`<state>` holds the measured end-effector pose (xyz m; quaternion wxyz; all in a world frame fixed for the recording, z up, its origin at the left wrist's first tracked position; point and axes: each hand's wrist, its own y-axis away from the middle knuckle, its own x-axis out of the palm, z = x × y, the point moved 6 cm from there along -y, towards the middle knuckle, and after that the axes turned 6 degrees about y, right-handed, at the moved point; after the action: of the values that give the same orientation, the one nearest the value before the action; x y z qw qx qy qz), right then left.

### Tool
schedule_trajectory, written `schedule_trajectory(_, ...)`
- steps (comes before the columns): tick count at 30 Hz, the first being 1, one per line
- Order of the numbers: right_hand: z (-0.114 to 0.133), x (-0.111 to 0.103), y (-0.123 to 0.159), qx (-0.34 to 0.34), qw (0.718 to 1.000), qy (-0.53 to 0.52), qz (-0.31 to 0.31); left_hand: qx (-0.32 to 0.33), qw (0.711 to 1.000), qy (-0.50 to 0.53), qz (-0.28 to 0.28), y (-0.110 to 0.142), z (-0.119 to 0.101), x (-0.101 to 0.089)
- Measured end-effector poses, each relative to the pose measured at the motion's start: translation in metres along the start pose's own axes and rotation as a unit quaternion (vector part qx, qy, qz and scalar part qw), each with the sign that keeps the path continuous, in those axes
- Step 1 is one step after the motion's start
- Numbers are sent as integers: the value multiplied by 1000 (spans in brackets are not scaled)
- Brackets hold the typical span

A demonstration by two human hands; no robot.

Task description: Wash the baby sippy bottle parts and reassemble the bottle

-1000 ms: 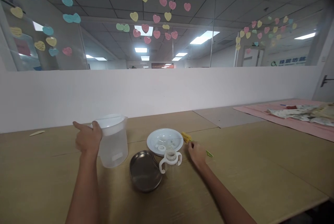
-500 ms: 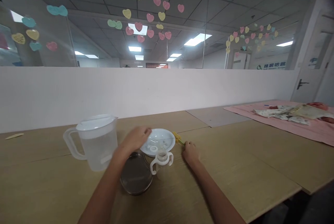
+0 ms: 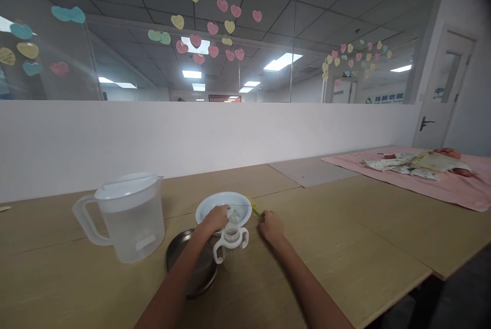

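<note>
A white plate (image 3: 202, 205) lies on the table, holding small clear and white parts (image 3: 235, 215). My left hand (image 3: 217, 217) is over the plate with its fingers curled down and together; what they hold, if anything, is hidden. Just in front stands a clear baby bottle (image 3: 231, 237), open at the top, with a white two-handled collar. To its right, my right hand (image 3: 273, 226) is closed on the thin green handle of a yellow-headed brush (image 3: 256, 210). The brush head rests beside the plate's right rim.
A round metal pan (image 3: 178, 247) sits under my left forearm. On the left stands a lidded clear pitcher (image 3: 134, 221) with liquid in it. A clothed baby doll (image 3: 425, 162) lies on a pink cloth (image 3: 460, 191) at the far right. The table's edge shows at lower right.
My left hand has come down from above the plate's left side to the parts in it, now covering the white ring. My right hand keeps hold of the brush. The view has shifted slightly right.
</note>
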<state>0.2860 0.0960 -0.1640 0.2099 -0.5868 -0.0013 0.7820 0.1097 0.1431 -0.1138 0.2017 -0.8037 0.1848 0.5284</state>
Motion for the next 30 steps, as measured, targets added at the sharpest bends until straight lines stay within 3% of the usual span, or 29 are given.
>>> schedule_trajectory(11, -1, -2, 2, 8, 1000, -13, -7, -50, 997, -59, 26, -1, 8, 7)
schedule_trajectory(22, -6, -2, 1, 23, 999, -42, -8, -52, 993, -100, -38, 12, -4, -18)
schedule_trajectory(30, -8, -16, 6, 50, 992, -96, -60, -27, 992, -80, -90, 16, -8, -31)
